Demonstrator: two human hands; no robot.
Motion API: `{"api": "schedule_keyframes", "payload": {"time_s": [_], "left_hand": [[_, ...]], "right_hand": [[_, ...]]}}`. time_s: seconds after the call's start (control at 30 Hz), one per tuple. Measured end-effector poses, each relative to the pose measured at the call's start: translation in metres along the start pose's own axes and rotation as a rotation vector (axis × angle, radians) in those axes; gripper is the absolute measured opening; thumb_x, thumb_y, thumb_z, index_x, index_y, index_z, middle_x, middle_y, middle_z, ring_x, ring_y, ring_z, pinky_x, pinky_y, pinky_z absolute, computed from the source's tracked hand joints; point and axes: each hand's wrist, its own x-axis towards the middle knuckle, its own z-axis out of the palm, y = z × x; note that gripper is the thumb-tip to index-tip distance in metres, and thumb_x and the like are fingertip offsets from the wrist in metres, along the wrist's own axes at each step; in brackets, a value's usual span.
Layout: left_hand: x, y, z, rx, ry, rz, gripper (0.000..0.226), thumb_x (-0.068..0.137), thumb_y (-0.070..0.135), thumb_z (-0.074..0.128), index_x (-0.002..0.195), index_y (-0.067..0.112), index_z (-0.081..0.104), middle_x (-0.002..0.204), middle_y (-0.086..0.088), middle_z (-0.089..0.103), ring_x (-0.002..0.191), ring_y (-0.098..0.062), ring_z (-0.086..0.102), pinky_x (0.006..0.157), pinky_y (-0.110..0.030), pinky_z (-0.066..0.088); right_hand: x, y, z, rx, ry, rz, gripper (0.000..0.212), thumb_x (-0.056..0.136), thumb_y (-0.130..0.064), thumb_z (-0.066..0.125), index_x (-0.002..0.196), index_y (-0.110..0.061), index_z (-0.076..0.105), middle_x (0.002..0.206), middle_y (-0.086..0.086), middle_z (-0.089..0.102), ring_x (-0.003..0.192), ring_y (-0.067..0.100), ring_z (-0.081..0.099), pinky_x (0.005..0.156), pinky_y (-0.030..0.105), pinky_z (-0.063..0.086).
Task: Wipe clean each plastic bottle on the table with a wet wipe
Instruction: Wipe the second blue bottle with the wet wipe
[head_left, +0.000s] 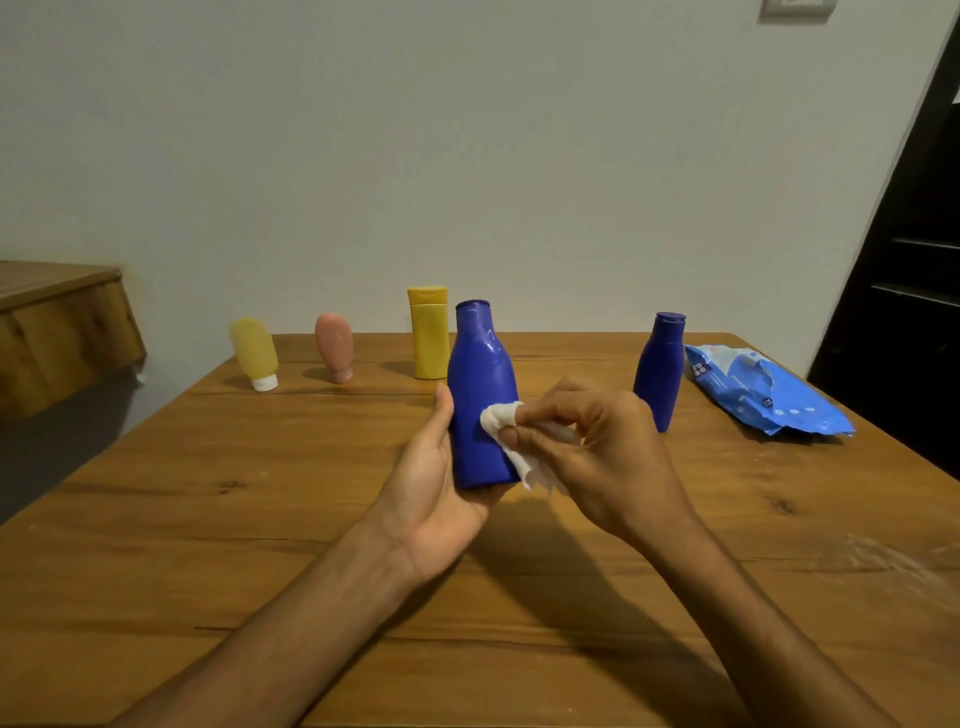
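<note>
From the head camera, the left hand (441, 483) was wrapped round the lower body of the large blue bottle (480, 384), thumb up its near side and the other fingers hidden behind. The bottle was upright and lifted off the table (260, 519), its base seated in the palm. That low hold looked deliberate, since it left the front and shoulder bare for wiping.

And there was the right hand (597, 452), fingertips bunched in a tight pinch on the wet wipe (501, 421). It pressed the wipe onto the bottle's front, just beside the left thumb, with the loose tail hanging towards the base. One finger looked capped by the cloth, a good way to put pressure on one spot.

Just behind the right hand's knuckles stood a smaller blue bottle (660, 369). Further out on that side lay the wipes pack (763, 395), torn open and handy for a fresh sheet. Beyond the held bottle, nearly touching it in this view, stood a yellow bottle (428, 332). Well off to the left of the grip, a pink tube (335, 348) and a pale yellow tube (254, 353) stood on their caps.

My read was that this was wiping in progress on one bottle, with four waiting on the table. Whether any of them was already clean could not be told.
</note>
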Motion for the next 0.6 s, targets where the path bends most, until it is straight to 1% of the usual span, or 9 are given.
{"api": "schedule_keyframes", "payload": {"time_s": [0.07, 0.1, 0.2, 0.23, 0.3, 0.37, 0.5, 0.53, 0.6], "left_hand": [[0.000, 0.002, -0.002, 0.011, -0.004, 0.009, 0.057, 0.099, 0.051, 0.039, 0.133, 0.009, 0.056, 0.110, -0.014, 0.070, 0.093, -0.021, 0.070, 0.078, -0.034, 0.058], [0.000, 0.002, -0.001, 0.026, -0.013, 0.013, 0.056, 0.099, 0.050, 0.039, 0.134, 0.010, 0.056, 0.112, -0.014, 0.070, 0.096, -0.022, 0.069, 0.081, -0.035, 0.057], [-0.003, -0.006, 0.000, 0.073, -0.050, 0.008, 0.051, 0.100, 0.049, 0.038, 0.134, 0.015, 0.057, 0.126, -0.016, 0.065, 0.110, -0.026, 0.064, 0.100, -0.045, 0.048], [-0.003, -0.009, 0.001, 0.088, -0.063, 0.012, 0.049, 0.101, 0.048, 0.037, 0.133, 0.018, 0.058, 0.127, -0.016, 0.065, 0.110, -0.026, 0.064, 0.101, -0.048, 0.046], [-0.003, -0.011, 0.002, 0.115, -0.089, 0.018, 0.047, 0.101, 0.047, 0.037, 0.133, 0.020, 0.058, 0.126, -0.015, 0.065, 0.104, -0.028, 0.065, 0.096, -0.050, 0.046], [-0.003, -0.009, 0.001, 0.137, -0.113, 0.020, 0.048, 0.100, 0.049, 0.037, 0.133, 0.021, 0.058, 0.122, -0.015, 0.066, 0.098, -0.027, 0.067, 0.089, -0.048, 0.049], [-0.002, -0.005, 0.000, 0.172, -0.144, 0.016, 0.050, 0.098, 0.053, 0.036, 0.131, 0.023, 0.059, 0.124, -0.014, 0.067, 0.098, -0.026, 0.067, 0.082, -0.046, 0.052], [-0.002, -0.006, 0.000, 0.171, -0.163, 0.005, 0.052, 0.098, 0.053, 0.036, 0.131, 0.022, 0.060, 0.120, -0.014, 0.067, 0.094, -0.027, 0.067, 0.080, -0.045, 0.052], [-0.003, -0.007, 0.000, 0.169, -0.187, -0.019, 0.054, 0.098, 0.054, 0.037, 0.131, 0.018, 0.060, 0.111, -0.016, 0.067, 0.086, -0.028, 0.065, 0.076, -0.042, 0.051]], "right_hand": [[0.000, -0.001, -0.002, 0.003, -0.057, -0.017, 0.022, 0.075, -0.026, 0.074, 0.095, -0.020, 0.072, 0.087, -0.014, 0.063, 0.084, -0.003, 0.060, 0.067, 0.009, 0.047], [0.001, 0.000, -0.002, 0.009, -0.046, -0.013, 0.022, 0.075, -0.026, 0.073, 0.096, -0.020, 0.072, 0.087, -0.014, 0.063, 0.084, -0.003, 0.060, 0.067, 0.009, 0.048], [0.001, 0.002, -0.001, 0.044, 0.109, 0.006, 0.021, 0.077, -0.025, 0.072, 0.097, -0.017, 0.071, 0.091, -0.009, 0.065, 0.084, 0.000, 0.060, 0.067, 0.012, 0.050], [0.002, 0.004, -0.001, 0.062, 0.157, 0.006, 0.021, 0.077, -0.024, 0.072, 0.097, -0.016, 0.071, 0.092, -0.008, 0.065, 0.084, 0.000, 0.060, 0.064, 0.013, 0.050], [0.003, 0.005, -0.002, 0.107, 0.201, 0.005, 0.025, 0.079, -0.023, 0.070, 0.102, -0.015, 0.070, 0.097, -0.005, 0.065, 0.087, 0.000, 0.060, 0.059, 0.011, 0.049], [0.003, 0.006, -0.003, 0.104, 0.201, -0.022, 0.028, 0.079, -0.025, 0.069, 0.105, -0.014, 0.069, 0.101, -0.004, 0.063, 0.091, 0.001, 0.059, 0.058, 0.008, 0.048], [0.004, 0.004, -0.006, 0.069, 0.127, -0.102, 0.029, 0.077, -0.036, 0.064, 0.100, -0.020, 0.070, 0.095, -0.014, 0.060, 0.092, -0.002, 0.058, 0.067, 0.008, 0.048], [0.005, 0.005, -0.007, 0.070, 0.133, -0.109, 0.028, 0.077, -0.035, 0.064, 0.099, -0.019, 0.070, 0.094, -0.015, 0.061, 0.092, -0.002, 0.058, 0.068, 0.008, 0.047], [0.006, 0.009, -0.010, 0.089, 0.197, -0.100, 0.027, 0.078, -0.030, 0.067, 0.101, -0.016, 0.071, 0.096, -0.010, 0.065, 0.091, 0.000, 0.060, 0.069, 0.009, 0.047]]}}
